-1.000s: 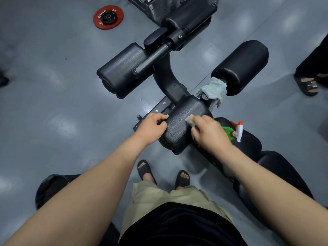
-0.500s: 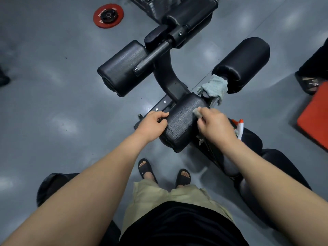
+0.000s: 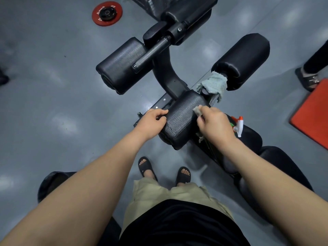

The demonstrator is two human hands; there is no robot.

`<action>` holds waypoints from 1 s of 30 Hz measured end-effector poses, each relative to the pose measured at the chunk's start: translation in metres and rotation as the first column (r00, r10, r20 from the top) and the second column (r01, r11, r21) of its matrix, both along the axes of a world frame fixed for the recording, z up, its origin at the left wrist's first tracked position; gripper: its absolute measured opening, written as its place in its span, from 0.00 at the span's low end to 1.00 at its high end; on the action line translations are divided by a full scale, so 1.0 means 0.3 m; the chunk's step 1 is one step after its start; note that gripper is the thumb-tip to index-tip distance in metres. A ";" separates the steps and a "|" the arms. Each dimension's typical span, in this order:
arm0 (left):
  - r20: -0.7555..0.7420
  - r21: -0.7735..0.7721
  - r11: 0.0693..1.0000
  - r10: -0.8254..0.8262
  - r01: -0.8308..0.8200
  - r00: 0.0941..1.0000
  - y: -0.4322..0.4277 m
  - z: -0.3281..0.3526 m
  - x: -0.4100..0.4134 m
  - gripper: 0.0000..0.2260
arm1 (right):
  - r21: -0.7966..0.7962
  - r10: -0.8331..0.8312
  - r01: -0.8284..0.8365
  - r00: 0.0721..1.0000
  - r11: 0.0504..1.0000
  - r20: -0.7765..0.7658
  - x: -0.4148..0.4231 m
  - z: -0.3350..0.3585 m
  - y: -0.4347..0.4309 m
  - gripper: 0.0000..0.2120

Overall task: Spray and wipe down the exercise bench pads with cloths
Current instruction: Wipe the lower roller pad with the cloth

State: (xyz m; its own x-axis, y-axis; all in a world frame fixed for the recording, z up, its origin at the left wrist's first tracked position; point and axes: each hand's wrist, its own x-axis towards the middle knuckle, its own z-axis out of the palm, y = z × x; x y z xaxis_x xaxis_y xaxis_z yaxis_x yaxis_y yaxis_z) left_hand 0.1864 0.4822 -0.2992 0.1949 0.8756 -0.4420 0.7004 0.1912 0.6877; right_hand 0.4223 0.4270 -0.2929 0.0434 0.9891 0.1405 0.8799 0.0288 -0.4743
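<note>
**Desk:** What sits at the centre of the frame?

**Photographer:** A person, seen from above, stands over a black exercise bench point(image 3: 252, 138) on a grey gym floor. The left hand point(image 3: 152, 120) grips the left end of the near pad point(image 3: 181, 121), its fingers curled over the edge. The right hand point(image 3: 215, 124) pinches a small cloth point(image 3: 197, 110) against the pad's cracked top, towards its right end.

**Desk:** Are the hands together or apart?

**Photographer:** Apart, one at each end of the same pad.

**Desk:** Is there other cleaning gear?

**Photographer:** A second cloth point(image 3: 213, 84), pale grey-green, is draped over the frame just above the near pad. It touches the end of the upper right roller pad point(image 3: 243, 59). A spray bottle point(image 3: 238, 126) with a white and orange head lies on the bench just right of the right hand. Most of its body is hidden behind that hand.

**Desk:** And the surroundings?

**Photographer:** Another roller pad point(image 3: 122, 65) lies left of centre. A red weight plate point(image 3: 107, 13) lies on the floor at upper left, and a red mat point(image 3: 314, 116) is at the right edge. Just above the mat is a second person's sandalled foot point(image 3: 308, 79). The wearer's own black sandals point(image 3: 146, 166) show at lower centre.
</note>
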 end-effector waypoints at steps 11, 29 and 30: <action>0.050 -0.022 0.999 0.029 -0.028 0.998 0.001 -0.006 0.000 0.15 | -0.023 0.312 -0.312 0.950 0.950 0.000 -0.114 0.005 -0.094 0.17; 0.085 -0.067 0.995 0.076 -0.070 0.993 -0.008 0.014 0.004 0.14 | -0.100 0.420 -0.418 0.907 0.903 -0.004 -0.201 0.009 -0.133 0.18; 0.079 -0.068 0.996 0.070 -0.065 0.994 -0.008 0.018 0.004 0.14 | -0.103 0.451 -0.448 0.893 0.888 0.002 -0.199 0.010 -0.129 0.19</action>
